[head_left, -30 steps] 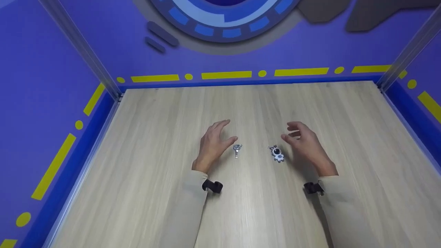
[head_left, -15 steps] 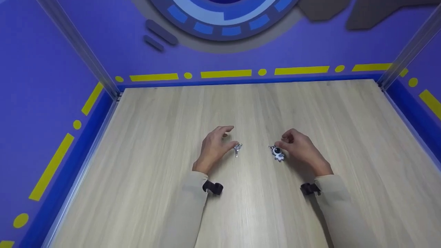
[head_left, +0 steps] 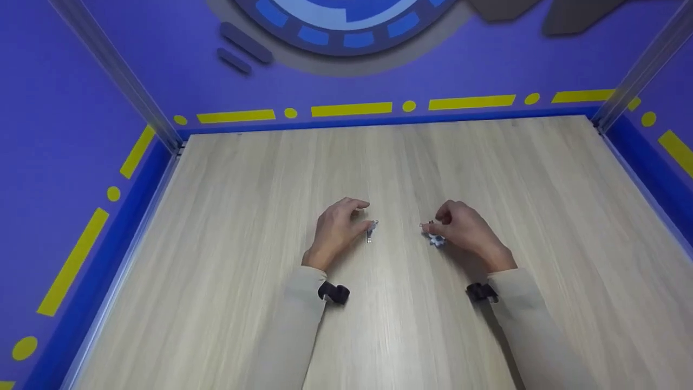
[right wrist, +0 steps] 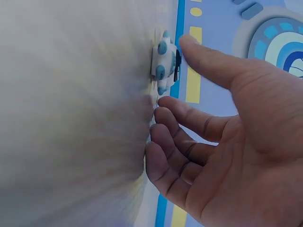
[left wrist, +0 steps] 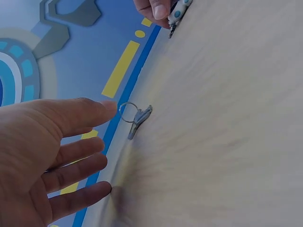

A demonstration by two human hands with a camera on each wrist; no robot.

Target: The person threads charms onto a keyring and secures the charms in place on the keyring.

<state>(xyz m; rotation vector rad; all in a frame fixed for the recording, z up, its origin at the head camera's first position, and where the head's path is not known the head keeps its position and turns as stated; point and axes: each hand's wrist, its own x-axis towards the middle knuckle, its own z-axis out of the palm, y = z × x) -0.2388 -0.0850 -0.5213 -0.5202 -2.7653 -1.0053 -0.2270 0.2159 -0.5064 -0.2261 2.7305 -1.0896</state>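
A small silver key point(head_left: 370, 237) point(left wrist: 137, 124) with a thin metal ring lies on the wooden table, left of centre. Over it is my left hand point(head_left: 337, 228), fingers spread and loosely bent. In the left wrist view the thumb tip overlaps the edge of the ring. Further right, a white and blue astronaut keychain point(head_left: 437, 241) point(right wrist: 162, 64) lies on the tabletop. My right hand point(head_left: 466, 230) is around it: the thumb hovers by its black visor, and the bent fingertips rest at the table right beside it. The thumb partly hides the toy in the head view.
The pale wooden table point(head_left: 260, 179) is bounded by purple-blue panels point(head_left: 178, 54) with yellow dashes at the back and both sides. Metal posts point(head_left: 113, 65) stand at the back corners. A black wrist mount point(head_left: 334, 292) sits on each forearm.
My right hand has come in leftward over the astronaut keychain, its fingers bending in. The left thumb has come down over the key. The head view has tilted down slightly.
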